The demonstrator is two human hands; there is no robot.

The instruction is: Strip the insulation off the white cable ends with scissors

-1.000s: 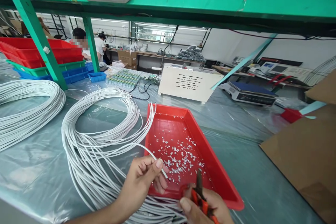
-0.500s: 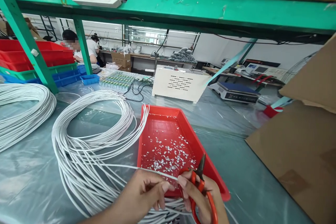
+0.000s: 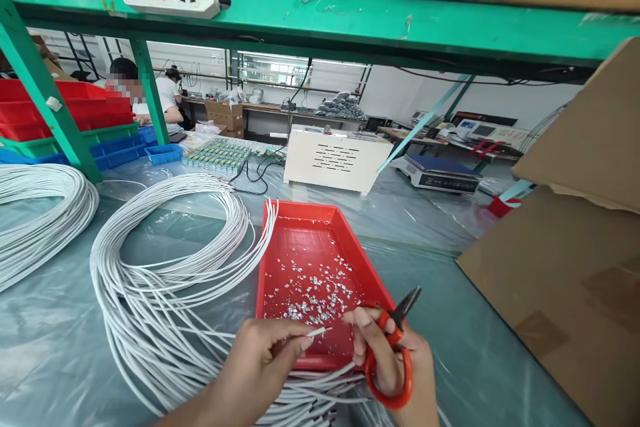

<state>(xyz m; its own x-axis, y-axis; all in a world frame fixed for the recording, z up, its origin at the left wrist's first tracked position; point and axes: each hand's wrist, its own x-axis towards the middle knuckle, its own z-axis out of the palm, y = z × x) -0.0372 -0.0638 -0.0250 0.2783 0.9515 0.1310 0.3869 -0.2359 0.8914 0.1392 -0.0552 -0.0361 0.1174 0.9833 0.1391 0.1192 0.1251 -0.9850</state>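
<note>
Between thumb and fingers my left hand [image 3: 267, 357] pinches a white cable [image 3: 316, 332] near its end, where a short thin tip sticks out to the right. My right hand [image 3: 385, 353] grips orange-handled scissors [image 3: 389, 380], whose dark blades point up and right, away from the cable. Its thumb and index finger are close to the cable tip, a small gap apart. Below both hands lies a red tray [image 3: 345, 213] scattered with small silvery scraps [image 3: 320, 297]. A large coil of white cables [image 3: 113, 260] rests left of the tray, with loose ends passing under my hands.
Another cable coil [image 3: 45, 227] lies at far left. Behind the tray stand a cream metal box [image 3: 333, 160] and a weighing scale [image 3: 435, 173]. Cardboard [image 3: 545, 293] blocks the right side. A green shelf beam [image 3: 320, 20] crosses overhead. Two people sit in the background.
My right hand's fingers have come off the cable end and moved slightly right, exposing the tip. The scissors have tilted further right. The view has shifted a little.
</note>
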